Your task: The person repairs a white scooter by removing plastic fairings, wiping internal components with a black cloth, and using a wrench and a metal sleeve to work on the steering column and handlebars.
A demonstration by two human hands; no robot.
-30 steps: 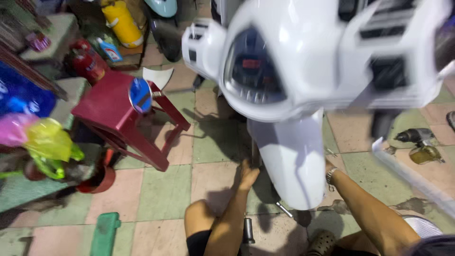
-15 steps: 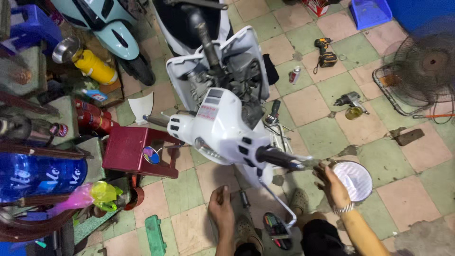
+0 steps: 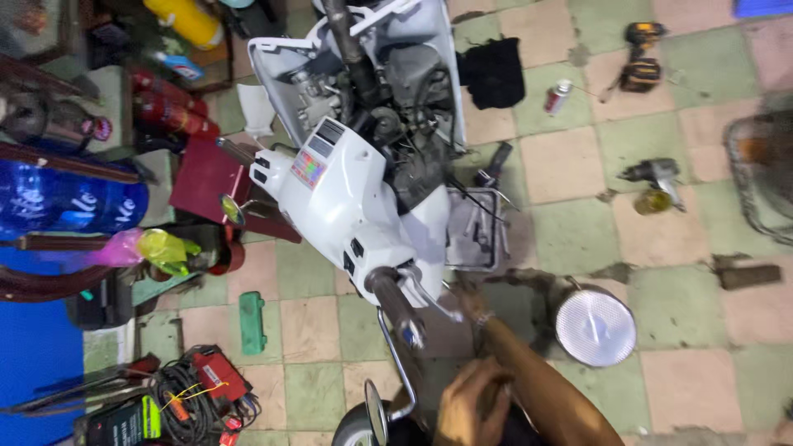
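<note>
White scooter handlebar cowl (image 3: 351, 202), now swung leftward over the tiled floor (image 3: 570, 239), its headlight (image 3: 595, 328) lying detached beside it; right hand (image 3: 469, 301) reaches beneath, grip hidden, while left hand (image 3: 472, 405) hangs loosely curled, empty.

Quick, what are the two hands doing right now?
Left hand: low beside the white scooter's handlebar stem, fingers curled; whether it holds anything cannot be told.
Right hand: reaching down past the handlebar, blurred; grip cannot be told.
</note>
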